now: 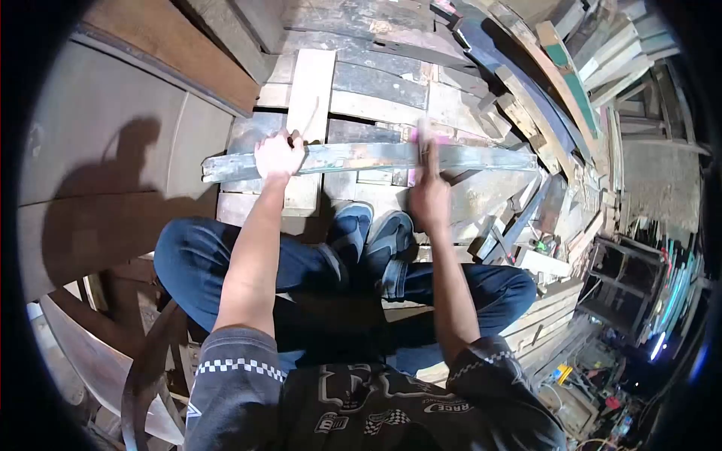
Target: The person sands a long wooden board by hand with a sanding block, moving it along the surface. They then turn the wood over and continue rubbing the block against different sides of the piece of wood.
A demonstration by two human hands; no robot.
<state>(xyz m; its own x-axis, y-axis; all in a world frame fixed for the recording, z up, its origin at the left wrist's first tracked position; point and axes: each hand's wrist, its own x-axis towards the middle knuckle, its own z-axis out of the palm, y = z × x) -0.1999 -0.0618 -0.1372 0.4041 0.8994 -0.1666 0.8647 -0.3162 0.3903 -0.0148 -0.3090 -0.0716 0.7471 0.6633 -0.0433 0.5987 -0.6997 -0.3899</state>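
Note:
A long, weathered grey wooden beam (353, 156) lies crosswise in front of my feet. My left hand (278, 155) is closed round it near its left end. Under the beam on that side is a pale plank (310, 86), running away from me. My right hand (431, 204) is closed at the near side of the beam, right of the middle. From it a narrow brown tool (428, 150) points away across the beam, smeared by motion, so its exact kind cannot be made out. A pink patch (415, 137) shows beside the tool.
My shoes (389, 234) rest on the plank floor (380, 83) close to the beam. A wooden panel wall (105, 128) stands at the left. Stacked timber (541, 113) and offcuts crowd the right. A dark metal rack (620, 278) and clutter lie at the lower right.

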